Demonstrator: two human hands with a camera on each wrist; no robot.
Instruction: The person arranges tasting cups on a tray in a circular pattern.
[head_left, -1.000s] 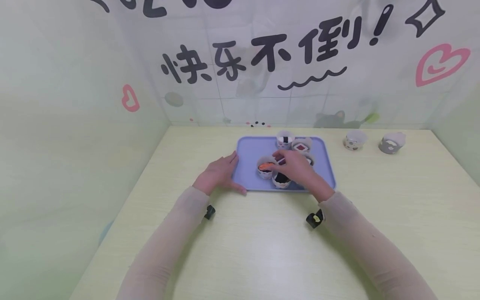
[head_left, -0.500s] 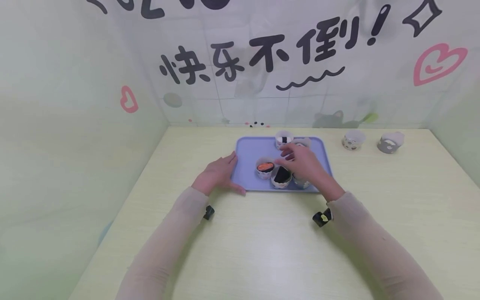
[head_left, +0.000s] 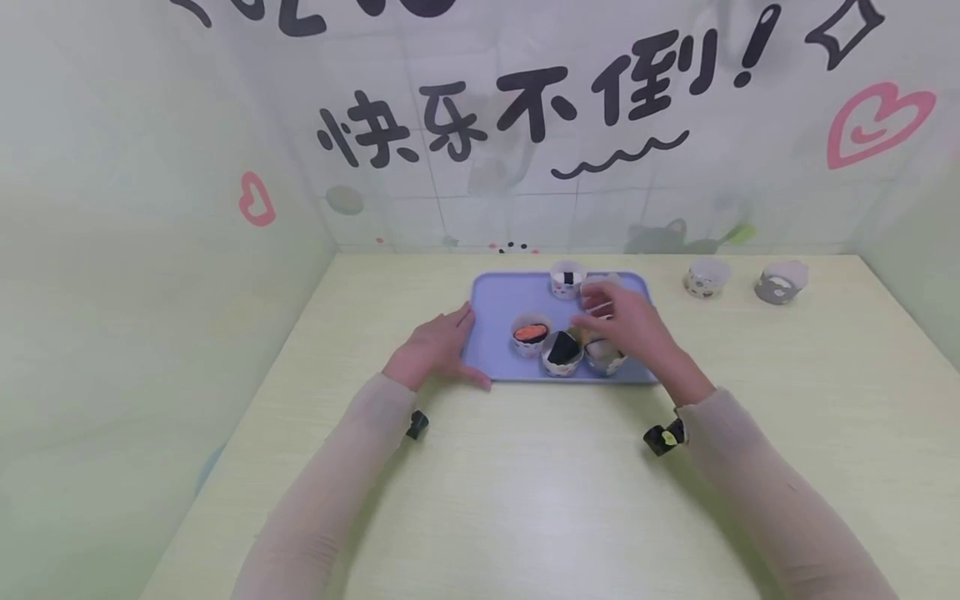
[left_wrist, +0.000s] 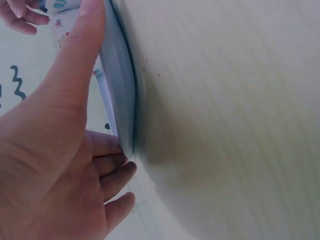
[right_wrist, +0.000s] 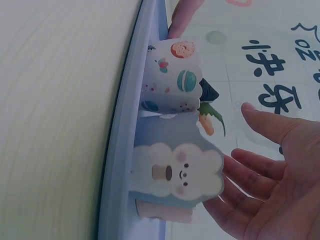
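Observation:
My left hand (head_left: 435, 346) rests at the left end of a blue tray (head_left: 491, 296), fingers straight along its side and thumb at the front edge. Toy sushi stands on the tray in paper cups: an orange-topped sushi (head_left: 531, 334), a black-wrapped rice ball (head_left: 563, 348), and at the back a white piece with a black band (head_left: 567, 279). Over the tray's right half hovers my right hand (head_left: 637, 321), fingers loosely bent and holding nothing. Below it is a grey bear-print cup (right_wrist: 177, 170), with an orange-and-green piece (right_wrist: 206, 124) showing nearby. The right hand partly hides the cups behind it.
Two more paper cups stand at the back right of the table: a white patterned cup (head_left: 707, 279) and a grey cup (head_left: 782, 283). A printed wall sheet (head_left: 510, 200) rises behind the table. A black wrist camera (head_left: 663, 437) hangs under the right sleeve.
My right hand has drawn away to the right from the orange-topped sushi and rice ball, uncovering both and the grey bear-print cup. The left hand stays at the tray's left end.

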